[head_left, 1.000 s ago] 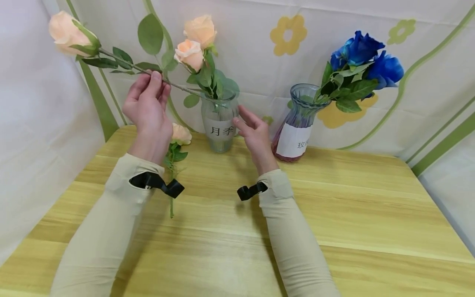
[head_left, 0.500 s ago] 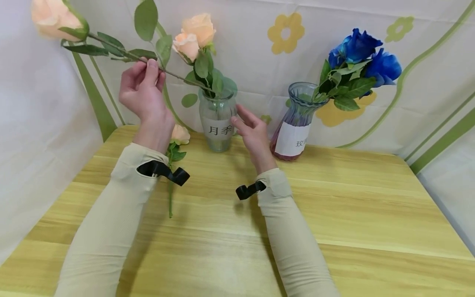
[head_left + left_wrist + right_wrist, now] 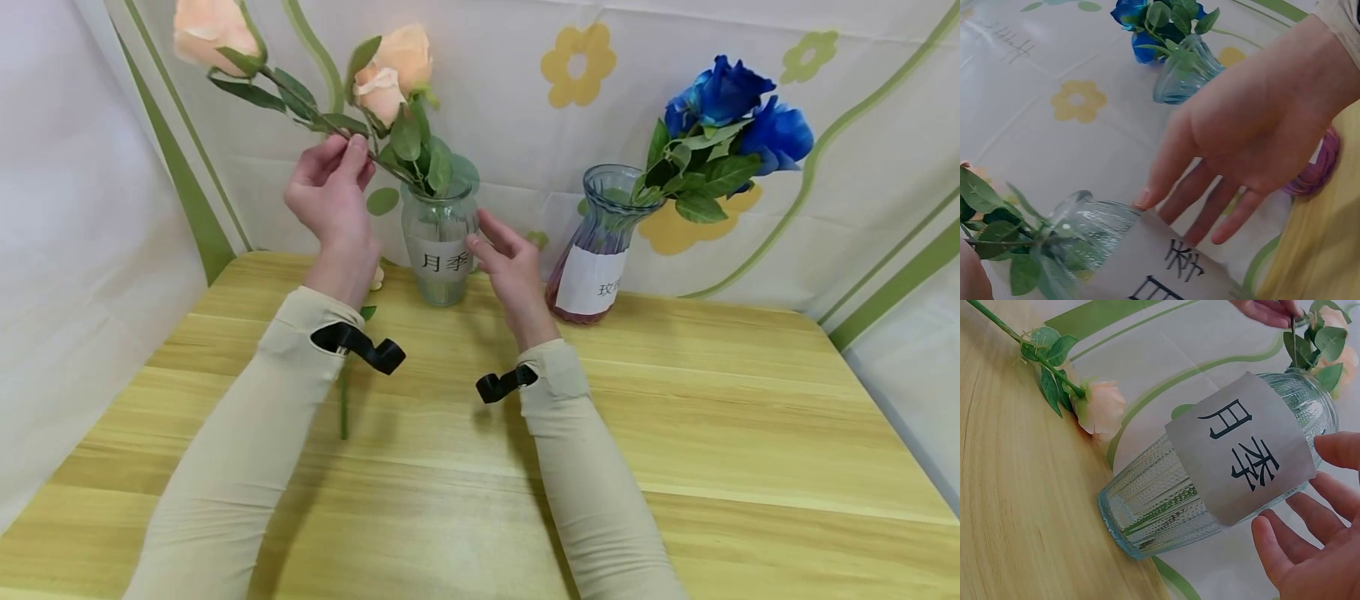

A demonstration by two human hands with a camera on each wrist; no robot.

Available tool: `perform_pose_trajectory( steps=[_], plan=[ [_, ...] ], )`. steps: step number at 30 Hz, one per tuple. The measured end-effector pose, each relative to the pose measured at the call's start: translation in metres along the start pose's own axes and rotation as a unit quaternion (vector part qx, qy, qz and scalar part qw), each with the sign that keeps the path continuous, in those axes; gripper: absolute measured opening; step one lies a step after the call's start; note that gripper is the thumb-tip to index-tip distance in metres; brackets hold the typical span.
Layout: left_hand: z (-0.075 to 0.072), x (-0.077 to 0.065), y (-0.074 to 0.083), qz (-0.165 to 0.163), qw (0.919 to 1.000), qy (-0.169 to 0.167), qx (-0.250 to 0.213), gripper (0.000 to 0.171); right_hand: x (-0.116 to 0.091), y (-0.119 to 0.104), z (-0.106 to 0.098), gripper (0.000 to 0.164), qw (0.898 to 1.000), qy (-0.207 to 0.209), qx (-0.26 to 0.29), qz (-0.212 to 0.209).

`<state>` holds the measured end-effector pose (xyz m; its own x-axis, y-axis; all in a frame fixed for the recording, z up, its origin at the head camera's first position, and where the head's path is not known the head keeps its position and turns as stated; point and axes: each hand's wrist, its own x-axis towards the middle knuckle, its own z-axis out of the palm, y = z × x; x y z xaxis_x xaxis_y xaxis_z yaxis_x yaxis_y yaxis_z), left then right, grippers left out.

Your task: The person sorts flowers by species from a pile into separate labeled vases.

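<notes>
My left hand [image 3: 336, 196] pinches the leafy stem of a long peach artificial rose [image 3: 213, 37] between thumb and fingers. Its bloom leans up to the left, and the lower stem slants into the mouth of the clear ribbed glass vase [image 3: 441, 218]. Two peach roses [image 3: 405, 58] stand in that vase, which has a white label [image 3: 1235, 450] with black characters. My right hand [image 3: 517, 271] is at the vase's right side, fingers spread and slightly bent, thumb tip right at the label's edge in the right wrist view. Its fingers are not wrapped round the glass.
Another peach rose [image 3: 1100, 407] lies on the wooden table [image 3: 465, 500], mostly hidden by my left forearm in the head view. At the right stands a blue-to-purple glass vase [image 3: 611, 179] with blue roses [image 3: 731, 96]. A patterned cloth [image 3: 495, 100] hangs behind.
My left hand rose slightly, then moved right toward the vase, and the rose's bloom swung right and became steeper. The right hand stays almost where it was.
</notes>
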<state>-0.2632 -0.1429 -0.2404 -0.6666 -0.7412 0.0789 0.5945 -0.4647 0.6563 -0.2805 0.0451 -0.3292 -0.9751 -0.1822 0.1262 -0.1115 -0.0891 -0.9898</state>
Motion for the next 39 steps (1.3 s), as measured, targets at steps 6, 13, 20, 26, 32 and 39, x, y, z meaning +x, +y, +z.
perform_pose_trajectory(
  steps=[6, 13, 20, 26, 32, 39],
  plan=[
    [-0.001, -0.008, -0.018, -0.001, 0.9993, -0.003, 0.037, 0.014, 0.001, 0.000, 0.000, 0.049, 1.000, 0.000, -0.003, 0.002],
    [-0.001, -0.010, -0.031, 0.003, 0.9974, -0.013, 0.071, 0.014, 0.001, -0.001, 0.000, 0.048, 1.000, 0.002, -0.006, 0.003],
    [-0.002, -0.013, -0.041, 0.007, 0.9964, -0.017, 0.083, 0.014, 0.002, 0.000, 0.000, 0.048, 1.000, 0.002, -0.003, 0.003],
    [-0.003, -0.019, -0.050, -0.004, 0.9947, -0.008, 0.103, 0.008, 0.002, 0.001, 0.000, 0.048, 1.000, 0.001, 0.000, 0.004],
    [-0.004, -0.022, -0.056, -0.010, 0.9917, -0.001, 0.128, 0.013, 0.002, 0.002, 0.001, 0.049, 1.000, -0.003, -0.001, 0.004],
    [-0.004, -0.022, -0.057, -0.030, 0.9938, -0.002, 0.107, 0.015, 0.001, 0.001, 0.001, 0.049, 1.000, -0.003, 0.001, 0.001]
  ],
)
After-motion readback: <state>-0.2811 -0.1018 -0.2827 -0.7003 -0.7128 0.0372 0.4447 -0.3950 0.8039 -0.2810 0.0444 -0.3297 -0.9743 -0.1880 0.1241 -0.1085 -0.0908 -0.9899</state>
